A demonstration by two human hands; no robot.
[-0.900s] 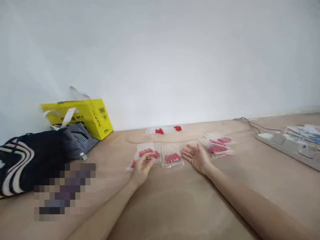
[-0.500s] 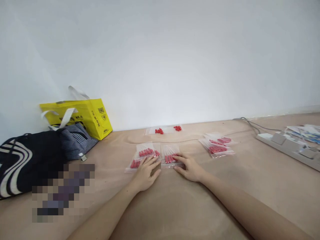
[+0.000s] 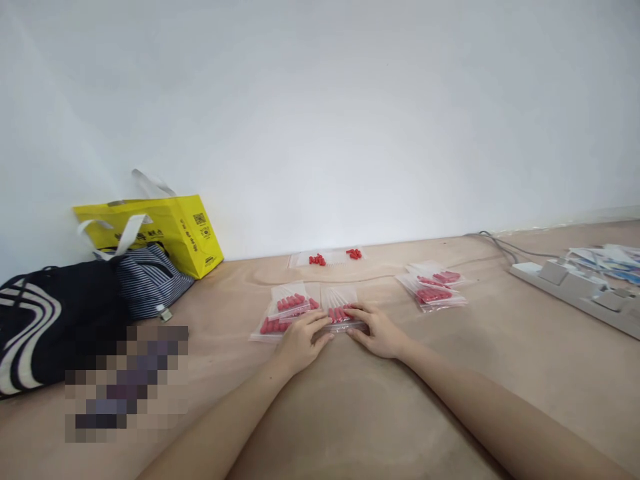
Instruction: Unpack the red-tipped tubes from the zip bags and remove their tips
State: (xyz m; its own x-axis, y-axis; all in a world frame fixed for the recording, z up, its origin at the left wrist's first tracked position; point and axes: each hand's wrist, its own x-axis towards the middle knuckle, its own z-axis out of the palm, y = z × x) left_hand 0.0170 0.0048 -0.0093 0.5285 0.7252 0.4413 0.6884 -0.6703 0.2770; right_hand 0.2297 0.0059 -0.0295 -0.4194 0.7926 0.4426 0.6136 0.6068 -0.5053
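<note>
In the middle of the brown surface lies a small clear zip-lock bag [image 3: 340, 298] holding several slim pieces with red ends. My left hand [image 3: 304, 341] has its fingertips and thumb at the bag's lower left corner. At the lower right corner my right hand [image 3: 379, 331] holds the bag between fingers and thumb, its fingertips over the red ends. Just left of this bag, partly behind my left fingers, are overlapping zip-lock bags [image 3: 291, 303] with similar red-ended contents.
More zip-lock bags [image 3: 434, 288] with red pieces lie to the right. Small red pieces [image 3: 317, 259] rest on clear plastic by the wall. A yellow bag [image 3: 200, 233], striped pouch [image 3: 155, 280] and black bag [image 3: 75, 320] stand left. A white power strip [image 3: 580, 293] is at right.
My left hand has slid right, from the left-hand bags to the middle bag's lower edge. My right hand stays at the same bag. The view has shifted slightly.
</note>
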